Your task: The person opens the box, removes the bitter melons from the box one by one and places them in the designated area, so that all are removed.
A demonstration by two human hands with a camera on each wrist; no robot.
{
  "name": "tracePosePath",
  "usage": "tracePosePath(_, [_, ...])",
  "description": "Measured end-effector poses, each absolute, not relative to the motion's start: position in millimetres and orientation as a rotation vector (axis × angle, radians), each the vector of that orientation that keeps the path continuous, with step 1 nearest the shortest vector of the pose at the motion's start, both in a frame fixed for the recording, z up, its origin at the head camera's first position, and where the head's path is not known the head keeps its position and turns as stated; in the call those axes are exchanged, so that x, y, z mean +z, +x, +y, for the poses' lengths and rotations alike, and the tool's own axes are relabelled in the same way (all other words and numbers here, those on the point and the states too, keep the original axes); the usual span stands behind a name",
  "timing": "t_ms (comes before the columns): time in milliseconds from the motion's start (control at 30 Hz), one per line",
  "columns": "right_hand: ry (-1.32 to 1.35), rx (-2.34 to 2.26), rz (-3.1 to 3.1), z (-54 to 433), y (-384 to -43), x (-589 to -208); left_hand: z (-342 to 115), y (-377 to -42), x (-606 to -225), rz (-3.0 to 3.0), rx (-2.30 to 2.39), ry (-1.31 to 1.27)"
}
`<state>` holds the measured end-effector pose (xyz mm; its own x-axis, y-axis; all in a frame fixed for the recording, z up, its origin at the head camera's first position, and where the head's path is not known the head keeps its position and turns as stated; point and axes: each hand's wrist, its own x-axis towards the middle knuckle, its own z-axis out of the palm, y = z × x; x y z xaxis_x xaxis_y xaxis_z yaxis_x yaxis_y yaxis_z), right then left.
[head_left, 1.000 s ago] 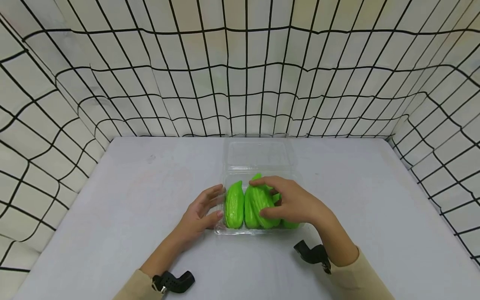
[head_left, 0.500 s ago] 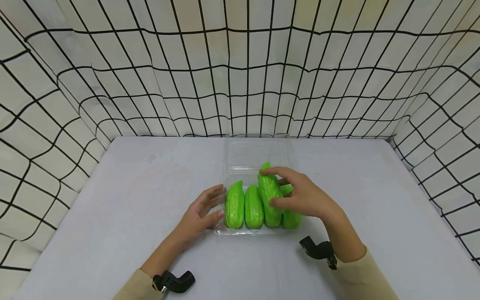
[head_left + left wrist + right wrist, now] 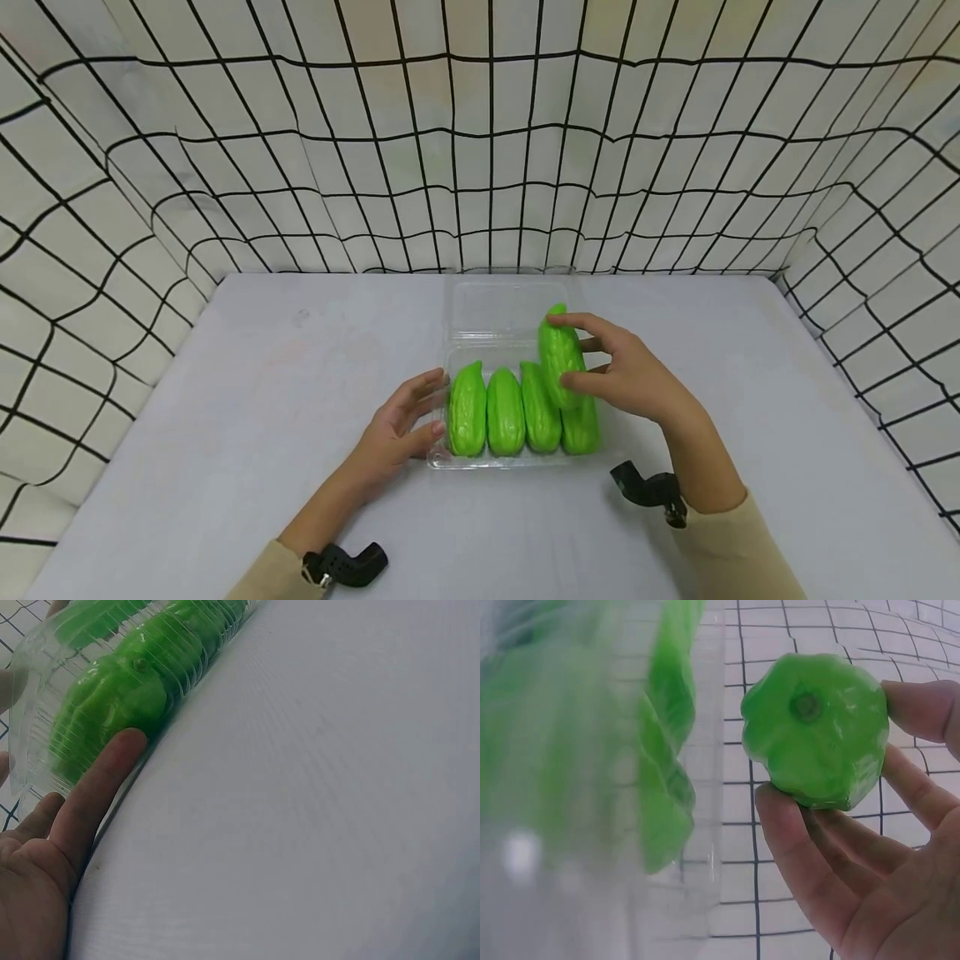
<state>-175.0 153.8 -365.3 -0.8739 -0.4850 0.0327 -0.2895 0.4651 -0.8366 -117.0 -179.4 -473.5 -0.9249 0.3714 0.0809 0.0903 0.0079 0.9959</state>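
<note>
My right hand (image 3: 626,371) pinches a bright green, ribbed bitter melon (image 3: 561,358) between thumb and fingers. It is raised over the right end of a clear plastic clamshell box (image 3: 495,461), overlapping the rightmost melon in the head view. The right wrist view shows the held melon (image 3: 817,731) end-on, with the fingertips round it. Several similar melons, such as the leftmost one (image 3: 467,410), lie side by side in the box. My left hand (image 3: 397,425) rests at the box's left wall, fingers relaxed; its thumb (image 3: 101,791) lies along the near side in the left wrist view.
The box's clear lid (image 3: 498,307) is folded back flat on the white table (image 3: 315,333). Black netting (image 3: 491,158) over white walls surrounds the table at the back and sides. A black wrist camera (image 3: 648,487) sits on each wrist.
My right hand has lifted the melon up from the box's middle and carried it right and farther away, uncovering the row beneath. My left hand has stayed at the left wall.
</note>
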Motion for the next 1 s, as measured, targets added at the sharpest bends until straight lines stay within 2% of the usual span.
tracePosePath(1000, [-0.491,-1.510,2.558,195,-184,-350,-178,-118,-472,2.058,2.029,0.469])
